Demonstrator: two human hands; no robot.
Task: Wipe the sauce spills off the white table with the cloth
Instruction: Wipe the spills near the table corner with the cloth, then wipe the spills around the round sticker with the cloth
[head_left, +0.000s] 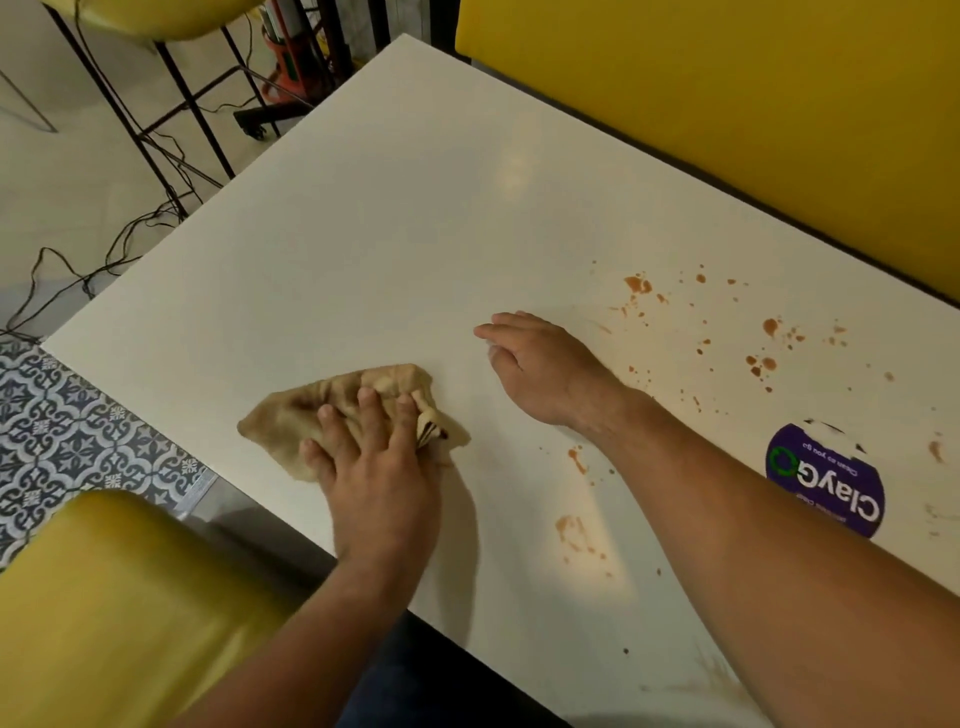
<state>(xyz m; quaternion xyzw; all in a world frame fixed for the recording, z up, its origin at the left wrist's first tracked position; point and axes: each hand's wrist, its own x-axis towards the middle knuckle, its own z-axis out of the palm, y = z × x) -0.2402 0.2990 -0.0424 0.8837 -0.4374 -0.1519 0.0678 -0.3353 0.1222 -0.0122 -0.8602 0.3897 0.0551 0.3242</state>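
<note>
the left hand (376, 467) presses flat, fingers spread, on a crumpled tan cloth (291, 415) on the white table (363, 234). the right hand (545, 364) rests palm down beyond it, apart from the cloth, fingers loosely bent. orange-brown sauce spots (638, 285) scatter right of that hand and beside its forearm, near a purple round sticker (826, 483).

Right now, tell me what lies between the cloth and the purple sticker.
In the head view: a small sauce smear on the table, then the right forearm.
</note>
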